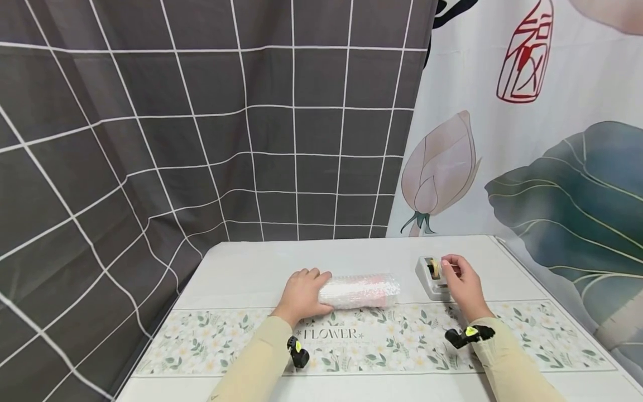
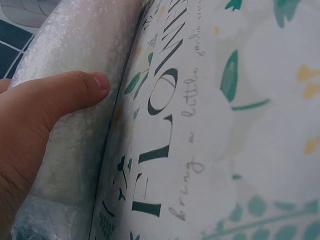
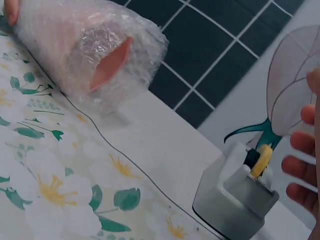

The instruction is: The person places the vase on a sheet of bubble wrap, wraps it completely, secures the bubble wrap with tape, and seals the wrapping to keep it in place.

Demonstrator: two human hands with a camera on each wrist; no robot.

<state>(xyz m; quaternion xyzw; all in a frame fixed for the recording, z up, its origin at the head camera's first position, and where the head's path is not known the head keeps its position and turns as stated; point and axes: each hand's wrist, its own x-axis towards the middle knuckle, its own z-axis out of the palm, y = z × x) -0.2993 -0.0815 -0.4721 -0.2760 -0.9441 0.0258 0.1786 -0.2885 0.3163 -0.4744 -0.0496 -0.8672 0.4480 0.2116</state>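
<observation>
The wrapped roll [image 1: 359,291] lies on its side on the table [image 1: 321,254], at the back line of the flowered band [image 1: 392,346]. It looks like a cylinder, covered by clear, wrinkled bubble wrap that shines a little; pale pink shows through it. At its right end the wrap stays loose and hollow, and a pink edge [image 3: 111,65] is visible inside. The left hand [image 1: 303,293] has its grip closed around the left end, thumb on the near side. The right hand [image 1: 463,283] is just beside the tape dispenser [image 1: 433,290], its fingers curved; whether this grip pinches some tape, I cannot tell. A white gap separates roll and dispenser. Behind both, white surface reaches the far edge, near the grey checked curtain [image 1: 321,134].
</observation>
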